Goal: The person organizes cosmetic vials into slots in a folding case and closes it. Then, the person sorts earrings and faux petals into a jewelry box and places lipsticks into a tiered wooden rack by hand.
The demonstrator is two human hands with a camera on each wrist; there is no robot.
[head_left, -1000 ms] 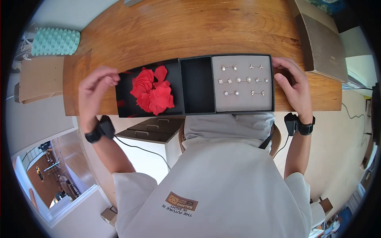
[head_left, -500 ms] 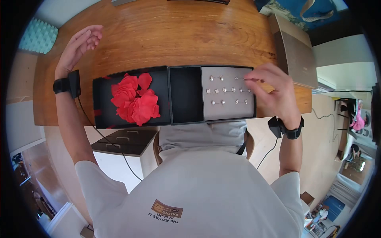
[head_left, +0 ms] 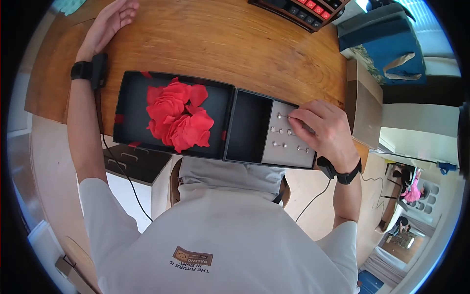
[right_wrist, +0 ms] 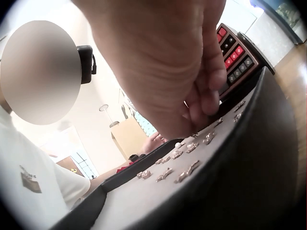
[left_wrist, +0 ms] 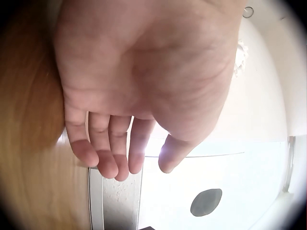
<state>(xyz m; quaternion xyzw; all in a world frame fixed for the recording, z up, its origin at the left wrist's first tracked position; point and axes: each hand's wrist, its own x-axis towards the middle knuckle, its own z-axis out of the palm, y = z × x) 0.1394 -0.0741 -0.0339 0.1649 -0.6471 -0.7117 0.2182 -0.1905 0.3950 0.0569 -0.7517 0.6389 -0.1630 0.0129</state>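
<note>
A shallow black box (head_left: 169, 151) lies at the table's front edge, with red fabric petals (head_left: 178, 115) in its left part. Joined to it on the right is a box with a bare black compartment (head_left: 249, 122) and a grey pad (head_left: 274, 156) bearing several pairs of earrings (head_left: 279, 144). My right hand (head_left: 325, 130) reaches over the pad, thumb and index fingertip pinching at an earring in the back row. It hides the pad's right side. My left hand (head_left: 108, 27) lies beyond the box at the far left, palm showing and fingers loosely bent, holding nothing.
A cardboard box (head_left: 364, 105) stands to the right on the wooden table (head_left: 210, 44), near a blue paper bag (head_left: 387, 46) with a ribbon handle. At the back is a rack (head_left: 303, 14) of red and black pieces. Cables run from both wrist cameras.
My left hand has left the box's left edge and gone to the far left of the table. From the box's right edge, my right hand has come over the earring pad. The head view has turned.
</note>
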